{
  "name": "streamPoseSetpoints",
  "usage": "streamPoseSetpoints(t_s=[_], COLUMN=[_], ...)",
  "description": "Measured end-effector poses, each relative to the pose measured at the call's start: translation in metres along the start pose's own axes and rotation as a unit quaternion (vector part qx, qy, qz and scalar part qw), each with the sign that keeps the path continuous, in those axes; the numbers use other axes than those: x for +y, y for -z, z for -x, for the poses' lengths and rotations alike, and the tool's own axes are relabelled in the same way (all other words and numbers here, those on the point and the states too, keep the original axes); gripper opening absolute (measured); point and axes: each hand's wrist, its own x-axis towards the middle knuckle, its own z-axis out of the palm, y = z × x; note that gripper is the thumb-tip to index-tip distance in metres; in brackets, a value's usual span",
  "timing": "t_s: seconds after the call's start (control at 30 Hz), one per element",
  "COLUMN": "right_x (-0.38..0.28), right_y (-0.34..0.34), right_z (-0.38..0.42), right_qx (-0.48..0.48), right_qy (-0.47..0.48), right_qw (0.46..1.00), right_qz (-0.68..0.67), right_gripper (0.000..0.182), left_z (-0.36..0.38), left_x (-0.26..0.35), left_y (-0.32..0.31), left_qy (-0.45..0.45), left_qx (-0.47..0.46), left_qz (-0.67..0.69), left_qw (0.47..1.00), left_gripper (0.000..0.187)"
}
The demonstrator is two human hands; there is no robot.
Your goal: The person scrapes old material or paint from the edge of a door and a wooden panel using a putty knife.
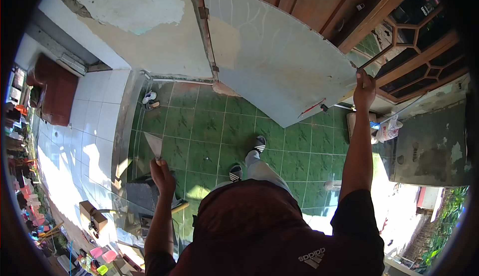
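Two flat things occupy us: our left hand (162, 176) has its fingers closed on a thin, triangular scraper (154, 144), its blade jutting beyond them; our right hand (365, 92) curls its fingers at the edge of a pale, streaked panel (279, 56) spreading leftward from them. Lower, rightward of those fingers, sits a crumpled white plastic bag (390, 130), contents unclear.

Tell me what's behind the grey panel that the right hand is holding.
Past the upper edge of the grey panel shows a brown wooden door; beyond the corner at the right hand, wooden latticework. Anything directly behind the panel is covered.
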Motion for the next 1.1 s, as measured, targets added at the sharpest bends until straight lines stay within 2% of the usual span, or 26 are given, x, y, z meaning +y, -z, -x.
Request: streamPoseSetpoints(t_s=[0.03, 0.07, 0.1, 0.13, 0.2, 0.23, 0.3, 0.37, 0.4, 0.43, 0.47, 0.53, 0.57, 0.67, 0.77, 0.8, 0.9, 0.93, 1.03, 1.07, 1.1], right_x=[0.002, 0.005, 0.037, 0.044, 0.061, 0.058, 0.042, 0.009, -0.010, -0.019, -0.034, -0.036, -0.041, -0.038, 0.009, 0.007, 0.031, 0.039, 0.034, 0.035, 0.036], right_y=[0.004, -0.006, -0.003, 0.000, -0.003, -0.003, 0.004, 0.016, 0.023, 0.022, 0.019, 0.004, -0.002, -0.007, -0.018, -0.004, 0.006, 0.000, 0.006, -0.011, -0.019], right_z=[0.002, 0.006, -0.020, -0.040, -0.032, -0.033, -0.026, -0.008, 0.003, 0.016, 0.026, 0.041, 0.041, 0.030, 0.022, 0.010, 0.005, 0.003, -0.014, -0.021, -0.031], right_qx=[0.015, 0.034, 0.027, 0.032, 0.006, 0.024, 0.128, 0.139, 0.072, -0.021, -0.041, -0.029, -0.005, 0.065, 0.108, 0.120, 0.065, 0.086, 0.098, 0.177, 0.224], right_qy=[-0.009, 0.019, -0.002, 0.017, 0.017, -0.017, -0.014, -0.077, -0.088, -0.120, -0.099, -0.039, -0.121, -0.331, -0.249, -0.271, -0.277, -0.261, -0.284, -0.282, -0.221], right_qw=[1.000, 0.999, 0.999, 0.997, 0.993, 0.985, 0.986, 0.977, 0.967, 0.922, 0.905, 0.923, 0.890, 0.752, 0.840, 0.852, 0.880, 0.873, 0.903, 0.895, 0.917], right_qz=[0.005, -0.018, -0.042, -0.074, -0.121, -0.172, -0.109, -0.138, -0.230, -0.367, -0.412, -0.381, -0.439, -0.567, -0.470, -0.431, -0.381, -0.404, -0.306, -0.295, -0.247], right_gripper=[0.035, 0.036, 0.040, 0.044, 0.056, 0.056, 0.054, 0.051, 0.046, 0.048, 0.055, 0.050, 0.045, 0.032, 0.028, 0.025, 0.023, 0.024, 0.028, 0.030, 0.029], left_z=[-0.023, -0.044, -0.062, -0.082, -0.091, -0.098, -0.098, -0.088, -0.081, -0.075, -0.071, -0.066, -0.065, -0.059, -0.085, -0.099, -0.139, -0.152, -0.176, -0.182, -0.184], left_x=[0.016, 0.035, 0.099, 0.135, 0.196, 0.231, 0.287, 0.331, 0.349, 0.363, 0.375, 0.388, 0.394, 0.410, 0.454, 0.463, 0.497, 0.510, 0.535, 0.538, 0.540], left_y=[-0.020, -0.042, -0.097, -0.146, -0.196, -0.227, -0.283, -0.338, -0.363, -0.386, -0.408, -0.448, -0.465, -0.499, -0.505, -0.510, -0.536, -0.543, -0.564, -0.568, -0.573], left_qy=[-0.024, -0.050, -0.098, -0.143, -0.157, -0.180, -0.217, -0.256, -0.281, -0.314, -0.347, -0.438, -0.482, -0.471, -0.608, -0.627, -0.650, -0.662, -0.655, -0.662, -0.630], left_qx=[-0.053, -0.104, -0.120, -0.134, -0.241, -0.267, -0.318, -0.356, -0.368, -0.388, -0.406, -0.438, -0.450, -0.548, -0.459, -0.448, -0.316, -0.285, -0.330, -0.333, -0.385], left_qz=[-0.014, -0.030, -0.010, 0.028, 0.101, 0.132, 0.166, 0.167, 0.162, 0.141, 0.121, 0.088, 0.071, -0.032, 0.030, 0.022, 0.078, 0.052, -0.019, -0.049, -0.076], left_qw=[0.998, 0.993, 0.988, 0.980, 0.952, 0.938, 0.908, 0.883, 0.872, 0.855, 0.837, 0.780, 0.748, 0.691, 0.647, 0.637, 0.687, 0.692, 0.679, 0.669, 0.670], left_gripper=[0.039, 0.035, 0.031, 0.028, 0.027, 0.026, 0.026, 0.026, 0.026, 0.027, 0.028, 0.030, 0.032, 0.038, 0.037, 0.037, 0.033, 0.033, 0.035, 0.035, 0.034])
